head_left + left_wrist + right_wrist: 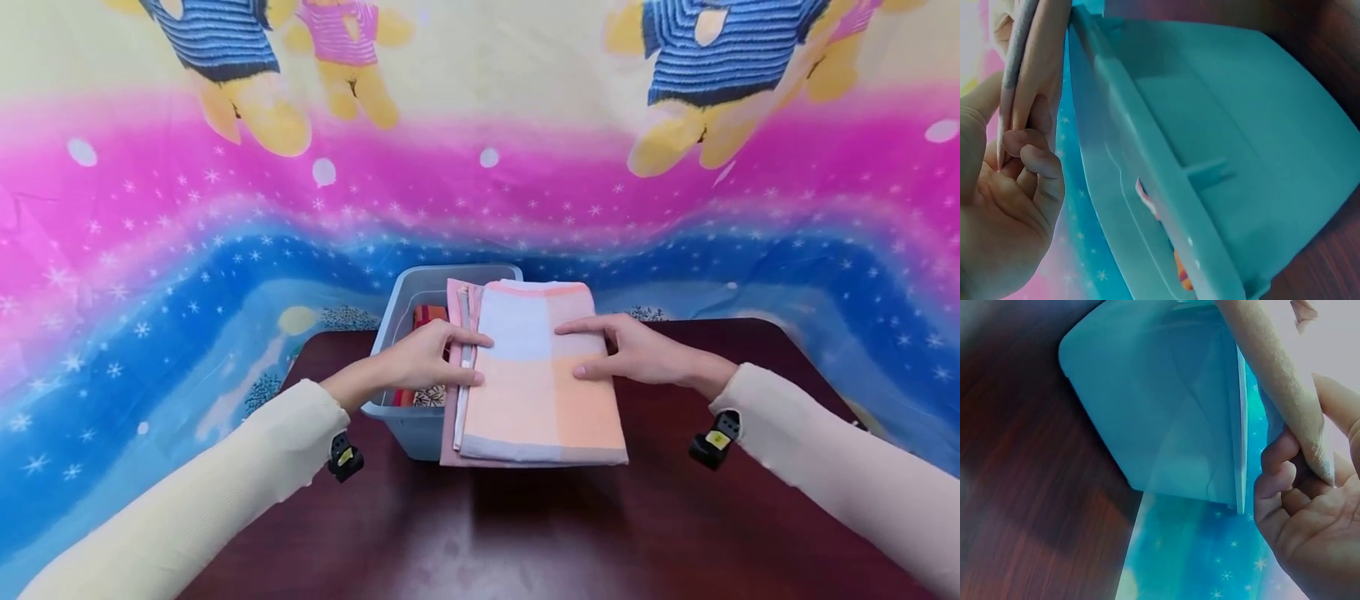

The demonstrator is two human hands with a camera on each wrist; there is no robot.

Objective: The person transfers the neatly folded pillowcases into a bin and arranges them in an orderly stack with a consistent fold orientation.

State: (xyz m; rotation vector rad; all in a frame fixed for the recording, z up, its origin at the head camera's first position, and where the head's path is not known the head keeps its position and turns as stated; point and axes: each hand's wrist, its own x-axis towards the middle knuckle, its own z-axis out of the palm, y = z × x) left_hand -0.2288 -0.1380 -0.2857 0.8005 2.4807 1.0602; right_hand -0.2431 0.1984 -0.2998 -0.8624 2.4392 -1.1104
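Note:
A folded checked cloth (517, 408) in peach, white and grey, with pink edges, is held up over the dark table, overlapping the right part of a plastic bin (415, 437). My left hand (420, 358) pinches its left edge, thumb on the front and fingers curled behind. On the right edge, my right hand (648, 354) grips likewise. The left wrist view shows the fingers (1035, 165) wrapped under the cloth's layered edge, beside the bin. In the right wrist view the cloth (1282, 381) rests in the curled fingers, its thick fold visible.
Inside the bin lie patterned cloths (430, 396), some red-orange and one cream with dark lines. The bin stands on the left part of the dark wooden table (675, 500). A printed backdrop (487, 200) hangs behind the table.

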